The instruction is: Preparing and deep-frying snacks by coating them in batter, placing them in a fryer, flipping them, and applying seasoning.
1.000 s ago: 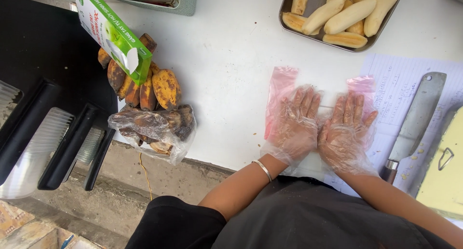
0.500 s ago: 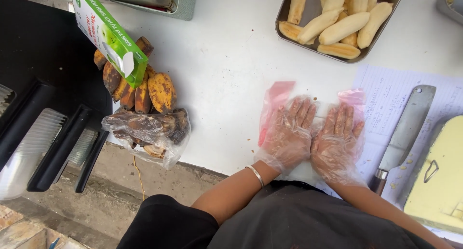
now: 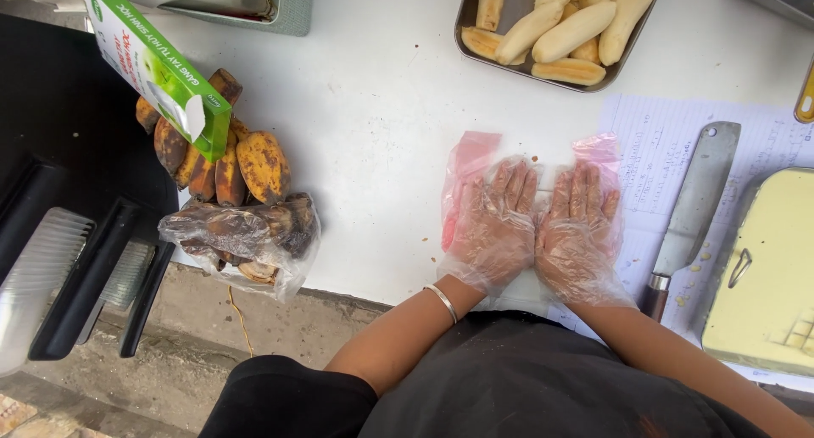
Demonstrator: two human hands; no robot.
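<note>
My left hand (image 3: 494, 222) and right hand (image 3: 579, 226), both gloved, lie flat and side by side on a pink bag (image 3: 468, 162) spread on the white surface (image 3: 373, 124). Neither grip closes on anything; fingers are spread. The bag sticks out beyond my fingertips. A cleaver (image 3: 697, 200) lies just right.

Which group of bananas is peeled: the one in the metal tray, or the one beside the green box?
The pale bananas in the rectangular metal tray are peeled; the yellow-brown spotted bananas beside the green cardboard box keep their skins.
</note>
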